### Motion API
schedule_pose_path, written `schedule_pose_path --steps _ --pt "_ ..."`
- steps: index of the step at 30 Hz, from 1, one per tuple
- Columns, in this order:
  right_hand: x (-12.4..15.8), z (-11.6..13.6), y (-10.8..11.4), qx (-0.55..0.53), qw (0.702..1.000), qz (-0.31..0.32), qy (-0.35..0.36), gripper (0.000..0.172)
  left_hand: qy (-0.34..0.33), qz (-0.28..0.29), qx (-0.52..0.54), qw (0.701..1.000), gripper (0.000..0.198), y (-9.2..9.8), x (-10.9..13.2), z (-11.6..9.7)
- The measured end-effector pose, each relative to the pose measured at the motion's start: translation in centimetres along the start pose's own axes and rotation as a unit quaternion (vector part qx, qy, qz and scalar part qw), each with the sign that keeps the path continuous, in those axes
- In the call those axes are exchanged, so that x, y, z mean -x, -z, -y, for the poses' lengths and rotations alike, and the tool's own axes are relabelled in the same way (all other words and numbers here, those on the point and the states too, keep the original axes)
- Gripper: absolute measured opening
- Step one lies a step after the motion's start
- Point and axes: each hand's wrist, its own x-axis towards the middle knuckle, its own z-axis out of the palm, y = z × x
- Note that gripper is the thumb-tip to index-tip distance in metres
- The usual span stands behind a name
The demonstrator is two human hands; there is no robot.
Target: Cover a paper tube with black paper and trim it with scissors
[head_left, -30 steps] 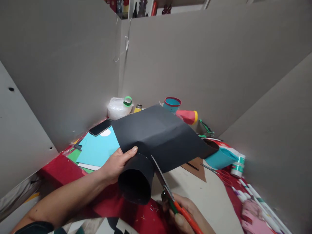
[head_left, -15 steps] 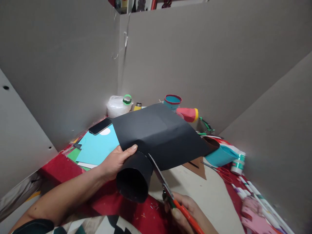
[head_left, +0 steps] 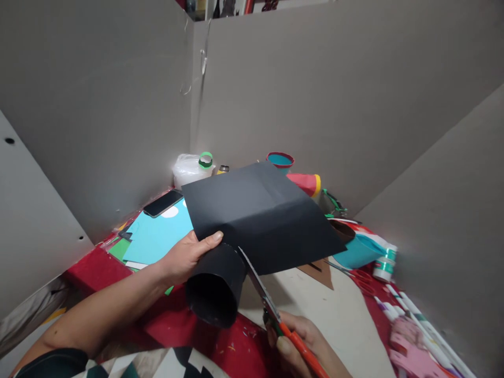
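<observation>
A large sheet of black paper (head_left: 252,210) is held up in front of me, its near part curling down into a tube (head_left: 214,286) whose open end faces me. My left hand (head_left: 195,252) grips it at the left edge, thumb on top and the other fingers hidden behind. Orange-handled scissors (head_left: 262,294) are in my right hand (head_left: 301,341), blades pointing up and away. Their tips lie against the black paper, just right of the tube's top. Whether paper sits between the blades I cannot tell.
Light blue paper (head_left: 151,241) and a phone (head_left: 163,203) lie at the left. Behind stand a plastic bag (head_left: 189,170) and a blue cup with red rim (head_left: 280,160). At the right are a blue paper tube (head_left: 358,252), red-handled scissors (head_left: 362,283), and markers (head_left: 421,325).
The black sheet has tilted and shifted slightly, its right corner moving outward to the right. Both hands and the scissors stay almost where they were.
</observation>
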Motion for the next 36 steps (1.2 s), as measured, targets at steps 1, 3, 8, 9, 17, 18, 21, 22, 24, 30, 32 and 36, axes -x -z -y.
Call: schedule_pose_path --steps 1,3,8,9,17,18,21,22,24,30,32,36 --pt "0.1 0.0 0.0 -0.003 1.0 0.003 -0.007 0.058 0.004 0.003 0.006 1.0 0.039 0.0 0.0 0.0" --pt "0.2 -0.1 0.1 -0.006 1.0 0.009 -0.014 0.058 0.012 0.01 0.024 1.0 0.04 0.1 -0.1 -0.1" --pt "-0.2 -0.2 0.2 0.014 1.0 0.006 0.024 0.063 0.044 0.043 0.056 0.997 0.041 -0.2 0.0 -0.7" --pt "-0.3 -0.2 0.2 0.022 0.999 0.002 0.036 0.065 0.051 0.05 0.053 0.996 0.04 -0.3 0.0 -0.9" --pt "-0.2 -0.3 0.2 0.04 0.999 -0.004 0.023 0.066 0.057 0.089 0.009 0.994 0.037 0.2 -0.5 -1.2" --pt "-0.2 -0.3 0.2 0.038 0.999 -0.004 0.022 0.065 0.062 0.092 -0.002 0.994 0.037 0.4 -0.6 -1.2" --pt "-0.5 -0.6 0.0 0.029 0.999 -0.007 0.025 0.062 0.072 0.087 -0.011 0.994 0.032 0.6 -1.1 -1.2" --pt "-0.6 -0.6 0.0 0.027 0.999 -0.008 0.025 0.061 0.072 0.085 -0.007 0.994 0.031 0.6 -1.3 -1.3" --pt "-0.8 -0.8 -0.1 0.024 0.999 -0.012 0.024 0.061 0.07 0.089 0.003 0.994 0.031 0.4 -1.6 -1.3" --pt "-0.8 -1.1 -0.3 0.021 0.999 -0.033 0.024 0.06 0.066 0.098 0.015 0.993 0.041 0.0 -2.4 -1.3" --pt "-0.8 -1.2 -0.3 0.013 0.999 -0.045 0.007 0.06 0.069 0.094 0.014 0.993 0.043 0.2 -2.5 -1.0" --pt "-0.9 -1.2 -0.3 -0.004 0.997 -0.071 -0.024 0.059 0.028 0.085 0.039 0.995 0.036 0.9 -2.3 -0.2"
